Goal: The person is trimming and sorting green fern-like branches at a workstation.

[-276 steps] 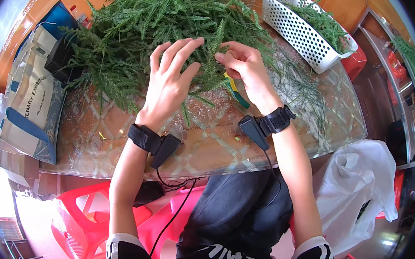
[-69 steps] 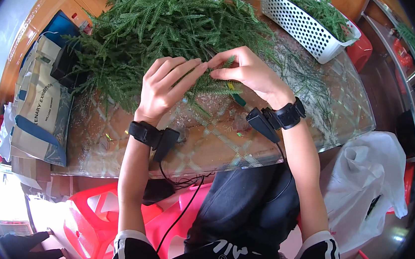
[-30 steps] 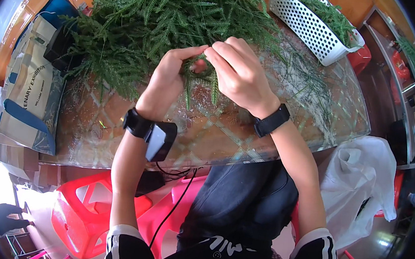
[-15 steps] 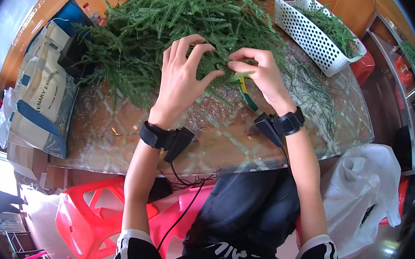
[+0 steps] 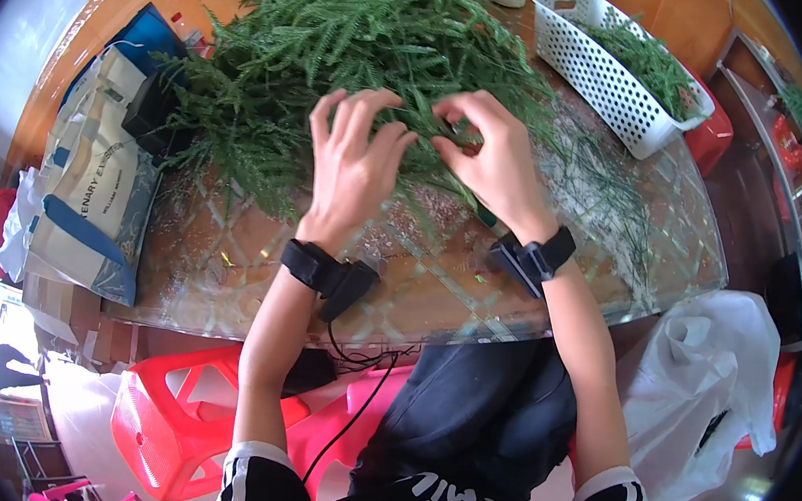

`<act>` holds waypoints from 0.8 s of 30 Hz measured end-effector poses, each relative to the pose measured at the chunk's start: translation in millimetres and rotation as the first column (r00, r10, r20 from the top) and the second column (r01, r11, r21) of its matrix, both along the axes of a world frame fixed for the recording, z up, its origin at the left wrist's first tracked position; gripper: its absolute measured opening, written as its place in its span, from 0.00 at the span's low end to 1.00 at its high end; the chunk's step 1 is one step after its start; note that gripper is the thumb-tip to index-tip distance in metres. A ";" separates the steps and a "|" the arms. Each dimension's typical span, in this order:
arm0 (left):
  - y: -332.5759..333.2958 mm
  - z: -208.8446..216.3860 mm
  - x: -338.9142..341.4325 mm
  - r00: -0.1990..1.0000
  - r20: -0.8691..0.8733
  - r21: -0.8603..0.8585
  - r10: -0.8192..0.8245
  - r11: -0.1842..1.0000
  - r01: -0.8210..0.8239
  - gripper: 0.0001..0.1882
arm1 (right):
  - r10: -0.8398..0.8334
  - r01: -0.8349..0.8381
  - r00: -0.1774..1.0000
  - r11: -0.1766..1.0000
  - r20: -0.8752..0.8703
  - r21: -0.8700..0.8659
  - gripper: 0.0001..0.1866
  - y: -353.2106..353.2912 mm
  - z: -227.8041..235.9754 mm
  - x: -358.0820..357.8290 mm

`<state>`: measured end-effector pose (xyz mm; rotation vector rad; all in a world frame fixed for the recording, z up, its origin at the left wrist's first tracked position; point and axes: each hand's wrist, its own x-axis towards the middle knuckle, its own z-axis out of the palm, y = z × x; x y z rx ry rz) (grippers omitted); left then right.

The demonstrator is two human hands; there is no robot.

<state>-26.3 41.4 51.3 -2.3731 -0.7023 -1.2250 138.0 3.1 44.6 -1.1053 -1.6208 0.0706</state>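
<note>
A large heap of green artificial pine sprigs (image 5: 345, 33) covers the far side of the table. At its near edge, my left hand (image 5: 356, 164) has its thumb and index finger pinched together on a green sprig, the other fingers curled loosely. Just to the right, my right hand (image 5: 501, 168) has its thumb and forefinger apart, the fingertips blurred beside the greenery. Under that hand lies a tool with a green handle (image 5: 485, 215), mostly hidden. Both wrists carry black straps with small boxes.
A white perforated basket (image 5: 611, 78) with green sprigs stands at the far right. Loose needles and white bits (image 5: 609, 193) litter the table's right side. A printed bag (image 5: 100, 164) stands at the left edge. A red stool (image 5: 172, 422) and a white plastic bag (image 5: 708, 367) are below the table.
My left thumb and index finger have come together from a spread pose. My right fingers have parted from a pinch, and that hand now covers most of the yellow-and-green tool.
</note>
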 end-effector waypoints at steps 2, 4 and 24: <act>-1.0 -3.1 1.6 1.000 0.009 -0.051 -0.022 0.998 0.023 0.05 | -0.011 0.012 1.000 0.999 0.024 -0.043 0.09 -1.9 -4.0 -3.1; -0.8 -7.0 0.3 1.000 0.000 -0.053 -0.013 0.998 0.013 0.05 | -0.059 0.071 0.995 0.985 0.078 -0.158 0.09 -4.4 -9.0 -3.6; 3.0 -6.5 -8.6 0.992 0.036 -0.018 -0.125 0.992 0.126 0.09 | 0.295 -0.634 0.714 0.658 -0.635 -0.406 0.09 -4.9 1.9 12.9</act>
